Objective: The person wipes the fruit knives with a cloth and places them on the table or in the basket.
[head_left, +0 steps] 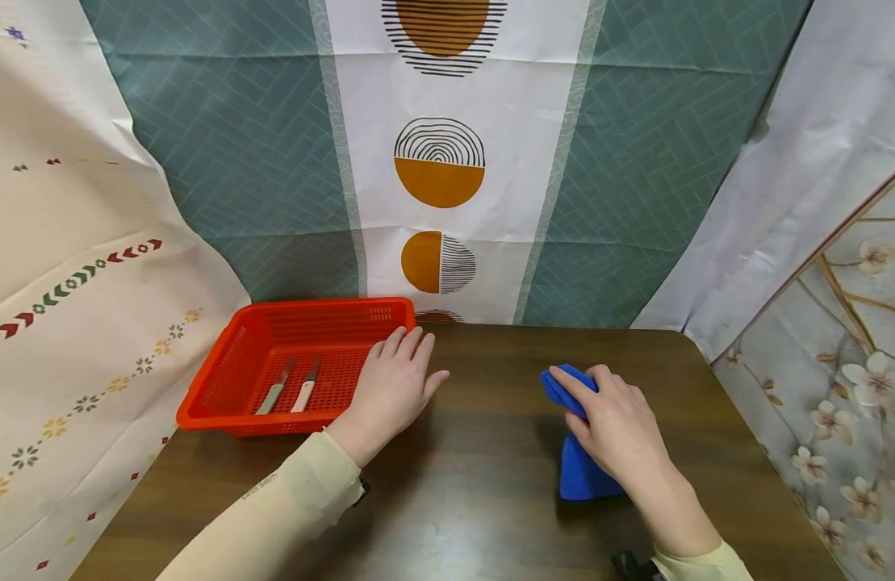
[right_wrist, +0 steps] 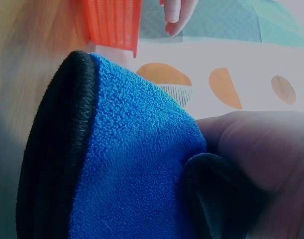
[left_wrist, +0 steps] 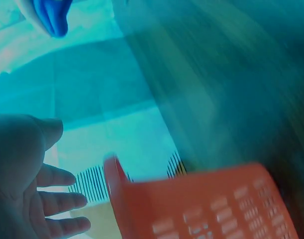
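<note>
My right hand (head_left: 621, 420) grips a folded blue cloth (head_left: 583, 474) over the right half of the table. Its terry-like weave and folded edge fill much of the right wrist view, where the cloth (right_wrist: 137, 149) hangs from the thumb side of the hand. My left hand (head_left: 392, 387), fingers extended and holding nothing, is at the right end of a red plastic basket (head_left: 273, 421). In the left wrist view the fingers of that hand (left_wrist: 22, 174) appear beside the basket's rim (left_wrist: 114, 194). Two small knives, one with a green handle (head_left: 269, 399) and one with a white handle (head_left: 303, 396), lie inside the basket.
The dark wooden table (head_left: 483, 516) ends at a patterned hanging cloth (head_left: 447, 266) behind it. A cream sheet (head_left: 69, 323) borders the left side, and a floral sheet (head_left: 839, 420) borders the right.
</note>
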A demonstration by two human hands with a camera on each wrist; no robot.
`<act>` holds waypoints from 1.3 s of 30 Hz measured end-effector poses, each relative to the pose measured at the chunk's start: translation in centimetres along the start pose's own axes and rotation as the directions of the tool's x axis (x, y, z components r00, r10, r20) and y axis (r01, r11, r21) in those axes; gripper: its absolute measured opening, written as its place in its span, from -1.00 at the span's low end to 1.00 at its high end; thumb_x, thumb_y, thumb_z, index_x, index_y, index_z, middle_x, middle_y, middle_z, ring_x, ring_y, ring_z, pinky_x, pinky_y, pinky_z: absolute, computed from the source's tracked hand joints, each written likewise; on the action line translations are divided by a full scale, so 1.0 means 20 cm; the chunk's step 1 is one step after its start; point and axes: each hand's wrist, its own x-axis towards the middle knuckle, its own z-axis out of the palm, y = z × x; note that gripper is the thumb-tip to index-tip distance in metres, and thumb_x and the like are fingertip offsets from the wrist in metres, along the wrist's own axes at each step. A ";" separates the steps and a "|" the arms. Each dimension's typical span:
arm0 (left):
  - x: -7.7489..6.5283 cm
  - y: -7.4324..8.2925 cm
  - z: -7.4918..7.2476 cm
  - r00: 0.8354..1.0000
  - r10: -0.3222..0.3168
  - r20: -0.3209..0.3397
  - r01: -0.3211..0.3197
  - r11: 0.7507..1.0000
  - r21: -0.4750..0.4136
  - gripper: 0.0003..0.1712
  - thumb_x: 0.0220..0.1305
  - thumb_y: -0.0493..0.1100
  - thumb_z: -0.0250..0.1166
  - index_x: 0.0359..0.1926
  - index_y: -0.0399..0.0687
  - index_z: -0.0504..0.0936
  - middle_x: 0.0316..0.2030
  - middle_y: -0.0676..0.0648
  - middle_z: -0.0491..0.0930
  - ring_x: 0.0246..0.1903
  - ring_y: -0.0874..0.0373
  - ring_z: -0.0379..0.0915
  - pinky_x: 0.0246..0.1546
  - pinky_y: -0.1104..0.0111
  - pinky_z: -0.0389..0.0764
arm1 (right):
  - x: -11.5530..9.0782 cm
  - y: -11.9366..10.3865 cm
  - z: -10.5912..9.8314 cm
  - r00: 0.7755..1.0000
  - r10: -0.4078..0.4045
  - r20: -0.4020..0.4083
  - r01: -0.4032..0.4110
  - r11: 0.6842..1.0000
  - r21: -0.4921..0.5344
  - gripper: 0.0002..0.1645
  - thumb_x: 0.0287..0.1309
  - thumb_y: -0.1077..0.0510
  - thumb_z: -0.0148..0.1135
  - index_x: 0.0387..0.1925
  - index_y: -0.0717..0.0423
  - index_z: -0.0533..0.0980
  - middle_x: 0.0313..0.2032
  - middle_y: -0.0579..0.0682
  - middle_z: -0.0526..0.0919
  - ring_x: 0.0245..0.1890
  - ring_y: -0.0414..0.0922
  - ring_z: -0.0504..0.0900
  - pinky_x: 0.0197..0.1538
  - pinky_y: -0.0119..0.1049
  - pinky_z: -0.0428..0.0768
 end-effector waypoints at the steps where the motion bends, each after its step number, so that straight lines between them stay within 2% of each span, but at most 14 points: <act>1: 0.00 0.02 0.00 1.000 0.006 0.007 -0.006 1.000 -0.001 -0.24 0.39 0.28 0.16 0.39 -0.12 0.43 0.32 -0.22 0.43 0.32 -0.23 0.31 0.24 -0.08 0.38 | -0.01 0.01 0.00 1.000 0.007 0.002 -0.007 1.000 0.000 -0.18 0.13 0.08 0.45 0.42 -0.22 0.39 -0.03 0.18 0.49 -0.10 0.12 0.53 -0.01 0.15 0.46; 9: 0.03 0.17 0.02 0.998 0.046 0.053 -0.045 0.999 -0.027 -0.22 0.41 0.31 0.12 0.42 -0.09 0.40 0.37 -0.19 0.39 0.35 -0.21 0.28 0.28 -0.07 0.34 | -0.04 0.08 -0.01 0.999 0.030 -0.010 -0.030 0.999 -0.011 -0.20 0.14 0.06 0.45 0.41 -0.18 0.40 -0.05 0.20 0.50 -0.14 0.14 0.54 -0.04 0.17 0.47; 22: 0.06 0.44 0.09 0.988 0.141 0.065 -0.134 0.987 -0.091 -0.24 0.40 0.32 0.13 0.40 -0.05 0.44 0.34 -0.17 0.42 0.31 -0.16 0.34 0.21 -0.03 0.44 | -0.11 0.21 -0.05 0.995 0.101 -0.017 -0.102 0.994 -0.032 -0.18 0.12 0.08 0.45 0.42 -0.16 0.39 -0.05 0.26 0.49 -0.13 0.20 0.54 -0.09 0.22 0.48; 27: 0.07 0.54 0.12 0.982 0.175 0.072 -0.169 0.981 -0.092 -0.25 0.41 0.34 0.10 0.39 -0.03 0.45 0.33 -0.15 0.44 0.29 -0.13 0.36 0.19 0.00 0.46 | -0.14 0.26 -0.05 0.991 0.136 0.000 -0.136 0.990 -0.036 -0.18 0.14 0.06 0.43 0.44 -0.16 0.36 -0.03 0.28 0.48 -0.11 0.22 0.52 -0.08 0.25 0.48; 35: 0.09 0.71 0.19 0.976 0.214 0.048 -0.212 0.976 -0.041 -0.29 0.43 0.37 0.03 0.35 0.03 0.50 0.26 -0.08 0.49 0.24 -0.04 0.41 0.09 0.08 0.52 | -0.20 0.34 -0.06 0.983 0.183 0.011 -0.183 0.982 -0.039 -0.17 0.16 0.06 0.42 0.45 -0.16 0.35 -0.02 0.34 0.47 -0.10 0.28 0.52 -0.12 0.28 0.48; 39: 0.10 0.79 0.23 0.970 0.232 0.071 -0.229 0.972 -0.048 -0.31 0.44 0.38 0.01 0.32 0.06 0.51 0.26 -0.06 0.49 0.24 -0.02 0.40 0.07 0.10 0.52 | -0.22 0.36 -0.07 0.978 0.206 0.020 -0.205 0.978 -0.044 -0.17 0.16 0.06 0.42 0.45 -0.15 0.35 0.00 0.37 0.46 -0.10 0.32 0.52 -0.15 0.30 0.46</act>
